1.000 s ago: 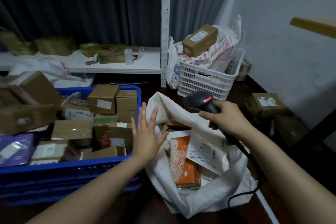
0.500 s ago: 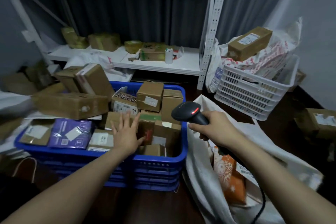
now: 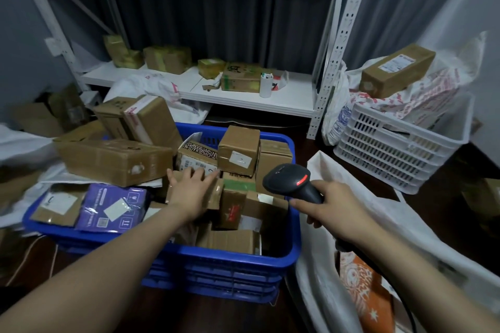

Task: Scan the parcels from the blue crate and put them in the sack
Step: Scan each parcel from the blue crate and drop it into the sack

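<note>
The blue crate [image 3: 238, 259] sits low in the middle, packed with several cardboard parcels and a purple one [image 3: 113, 208]. My left hand [image 3: 189, 189] lies flat, fingers spread, on a taped brown parcel [image 3: 216, 192] in the crate's middle. My right hand [image 3: 332, 211] grips the black barcode scanner [image 3: 290, 184], whose red light shows, over the crate's right edge. The white sack [image 3: 319, 286] lies open at the lower right with an orange parcel [image 3: 362, 289] inside.
A white basket [image 3: 400, 149] holding a printed bag and a long brown box [image 3: 397, 70] stands at the right. A white shelf rack [image 3: 243, 97] with boxes and a cup is behind the crate. Loose cartons pile up at the left [image 3: 113, 159].
The view swung left from the sack to the crate. My left hand went from the sack's edge into the crate and now rests on a brown parcel. The scanner hand followed over the crate's right edge.
</note>
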